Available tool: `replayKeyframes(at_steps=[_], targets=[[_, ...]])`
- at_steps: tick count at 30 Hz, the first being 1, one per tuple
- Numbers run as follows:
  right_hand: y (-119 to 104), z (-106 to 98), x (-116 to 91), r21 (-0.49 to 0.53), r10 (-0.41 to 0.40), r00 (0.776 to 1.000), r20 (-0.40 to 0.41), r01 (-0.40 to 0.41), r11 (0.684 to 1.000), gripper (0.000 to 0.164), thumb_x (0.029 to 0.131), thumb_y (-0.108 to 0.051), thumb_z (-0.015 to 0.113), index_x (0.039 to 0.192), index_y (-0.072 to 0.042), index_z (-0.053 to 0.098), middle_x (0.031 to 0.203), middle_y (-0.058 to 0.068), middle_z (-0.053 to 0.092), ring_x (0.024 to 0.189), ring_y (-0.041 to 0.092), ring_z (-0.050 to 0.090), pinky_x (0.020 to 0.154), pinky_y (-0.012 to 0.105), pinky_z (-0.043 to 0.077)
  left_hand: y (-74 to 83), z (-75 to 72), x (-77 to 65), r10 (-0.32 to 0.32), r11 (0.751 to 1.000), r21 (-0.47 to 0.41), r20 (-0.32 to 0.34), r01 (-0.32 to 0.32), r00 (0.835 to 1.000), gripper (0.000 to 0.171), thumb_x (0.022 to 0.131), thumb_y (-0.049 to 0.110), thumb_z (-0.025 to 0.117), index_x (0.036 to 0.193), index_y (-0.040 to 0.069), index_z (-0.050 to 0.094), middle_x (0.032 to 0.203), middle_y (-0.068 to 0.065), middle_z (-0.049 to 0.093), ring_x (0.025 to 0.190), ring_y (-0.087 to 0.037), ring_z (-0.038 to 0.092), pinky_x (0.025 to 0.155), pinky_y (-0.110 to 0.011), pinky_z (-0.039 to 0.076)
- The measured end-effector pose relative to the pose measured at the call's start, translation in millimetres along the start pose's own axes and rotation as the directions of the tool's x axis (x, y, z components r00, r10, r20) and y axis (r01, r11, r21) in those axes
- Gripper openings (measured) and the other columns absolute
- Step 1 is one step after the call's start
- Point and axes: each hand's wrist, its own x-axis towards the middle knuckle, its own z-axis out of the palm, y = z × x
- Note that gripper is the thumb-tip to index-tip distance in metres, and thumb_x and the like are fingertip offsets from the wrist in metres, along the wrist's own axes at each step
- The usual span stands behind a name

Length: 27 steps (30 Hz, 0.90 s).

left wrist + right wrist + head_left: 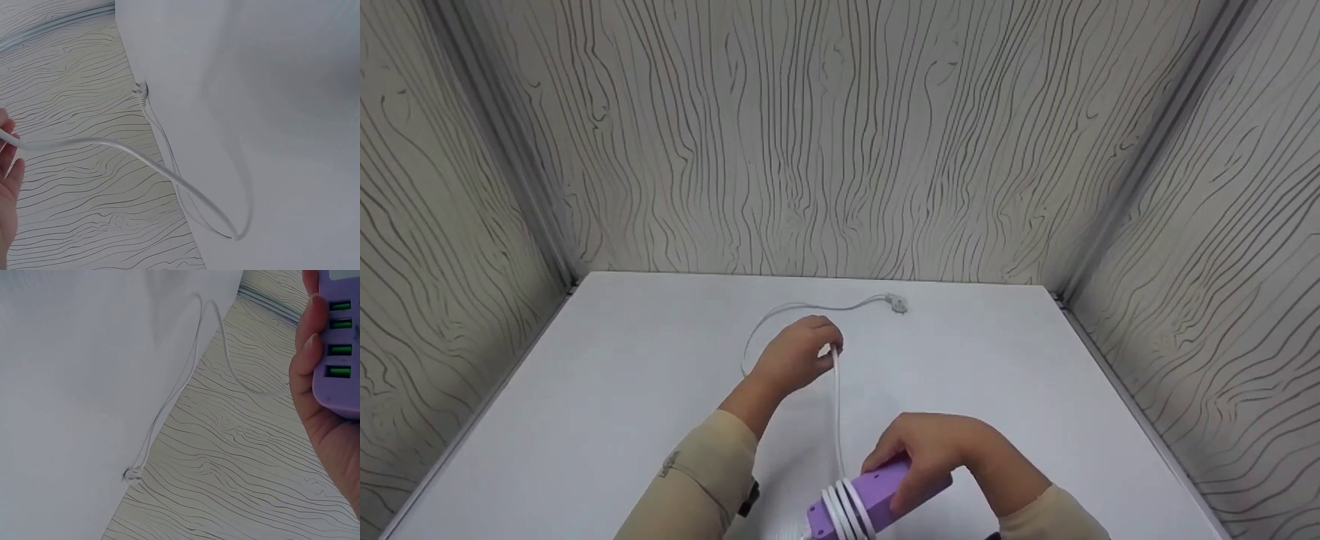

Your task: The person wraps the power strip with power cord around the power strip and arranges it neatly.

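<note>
My right hand grips a purple power strip near the front of the table. Green-lined USB ports show on the strip in the right wrist view. Several turns of white cord are wrapped around its near end. From these turns the cord runs up to my left hand, which pinches it between thumb and fingers above the middle of the table. Past the left hand, the loose cord curves over the tabletop to a white plug near the back edge.
A white tabletop lies under both hands. Wood-grain panels stand behind it and along the left and right sides, with grey metal strips at the corners.
</note>
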Motion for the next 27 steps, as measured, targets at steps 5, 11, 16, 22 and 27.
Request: replayKeyframes(at_steps=[5,11,16,22,27], targets=[[2.6,5.4,-0.2,0.023,0.106,0.994,0.027,-0.107,0.994,0.035,0.068,-0.024,0.077,0.102,-0.018,0.071,0.083,-0.016,0.064,0.070,-0.006,0.056,0.062,0.015,0.048,-4.6,-7.5,6.2,-0.083,0.996,-0.020,-0.039,0.082,0.996,0.012,0.077,0.011,0.070,0.086,0.016,0.063,0.089,0.006,0.061,0.088,-0.011,0.059,0.078,-0.022,0.048],[9.4,10.2,-0.5,-0.044,0.183,0.983,0.019,-0.182,0.982,0.032,0.066,-0.026,0.077,0.097,-0.021,0.073,0.080,-0.018,0.064,0.069,-0.005,0.055,0.061,0.015,0.046,-13.0,-21.1,14.5,-0.231,0.969,-0.106,-0.083,0.222,0.969,0.011,0.080,0.009,0.067,0.088,0.017,0.063,0.086,0.007,0.060,0.086,-0.011,0.059,0.078,-0.024,0.048],[18.6,11.9,-1.3,-0.067,0.267,0.961,-0.067,-0.271,0.960,0.028,0.065,-0.031,0.077,0.092,-0.023,0.073,0.075,-0.018,0.062,0.066,-0.003,0.054,0.060,0.017,0.045,-11.4,-31.6,19.4,-0.275,0.952,-0.162,-0.088,0.259,0.957,0.010,0.081,0.009,0.066,0.086,0.017,0.063,0.085,0.008,0.060,0.087,-0.011,0.058,0.078,-0.022,0.048],[29.9,11.8,-0.8,-0.099,0.331,0.934,-0.136,-0.346,0.933,0.026,0.063,-0.036,0.076,0.086,-0.025,0.073,0.071,-0.019,0.060,0.064,-0.001,0.052,0.057,0.019,0.044,2.0,-40.5,24.2,-0.308,0.937,-0.184,-0.044,0.296,0.950,0.011,0.078,0.005,0.065,0.080,0.015,0.062,0.081,0.005,0.057,0.081,-0.012,0.055,0.071,-0.023,0.047],[33.9,12.6,1.1,-0.117,0.379,0.902,-0.206,-0.407,0.906,0.031,0.062,-0.038,0.076,0.088,-0.021,0.074,0.072,-0.018,0.061,0.064,0.001,0.052,0.058,0.021,0.044,18.5,-49.8,28.6,-0.291,0.940,-0.190,-0.005,0.284,0.957,0.010,0.079,0.001,0.060,0.081,0.011,0.064,0.080,0.000,0.059,0.075,-0.012,0.054,0.067,-0.023,0.048]])
